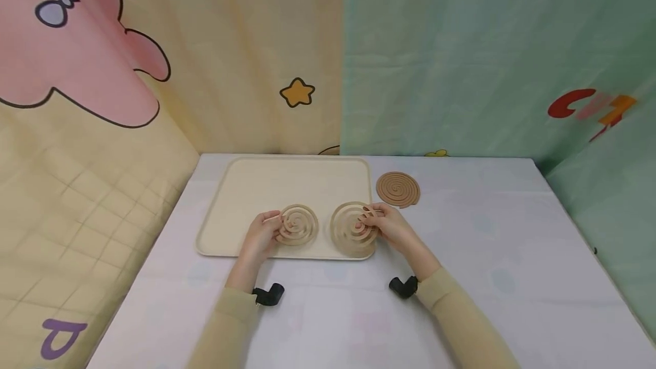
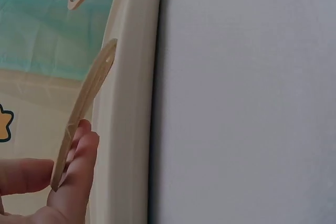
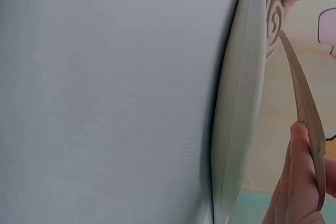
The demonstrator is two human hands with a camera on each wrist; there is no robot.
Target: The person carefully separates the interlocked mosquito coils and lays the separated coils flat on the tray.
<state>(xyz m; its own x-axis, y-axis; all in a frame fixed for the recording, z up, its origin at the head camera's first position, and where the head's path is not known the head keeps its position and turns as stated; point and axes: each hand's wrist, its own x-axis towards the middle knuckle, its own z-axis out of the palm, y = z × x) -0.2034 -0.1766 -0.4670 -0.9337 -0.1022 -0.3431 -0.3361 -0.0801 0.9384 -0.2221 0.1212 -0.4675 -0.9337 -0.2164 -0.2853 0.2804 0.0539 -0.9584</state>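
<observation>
My left hand [image 1: 260, 236] pinches a pale tan mosquito coil [image 1: 297, 222] by its left edge, thumb on one face and fingers behind. In the left wrist view this coil [image 2: 84, 103] shows edge-on, tilted up. My right hand [image 1: 393, 228] grips a second pale mosquito coil [image 1: 342, 226] by its right edge, fingers showing through the spiral gaps. The right wrist view has that coil [image 3: 308, 108] edge-on and slightly bowed. Both coils are held over the front part of a cream tray [image 1: 277, 178], side by side and apart.
A darker brown mosquito coil [image 1: 398, 189] lies flat on the white tablecloth [image 1: 492, 244], just right of the tray. Printed curtains [image 1: 230, 61] hang behind and beside the table. Each wrist wears a black camera mount [image 1: 270, 295].
</observation>
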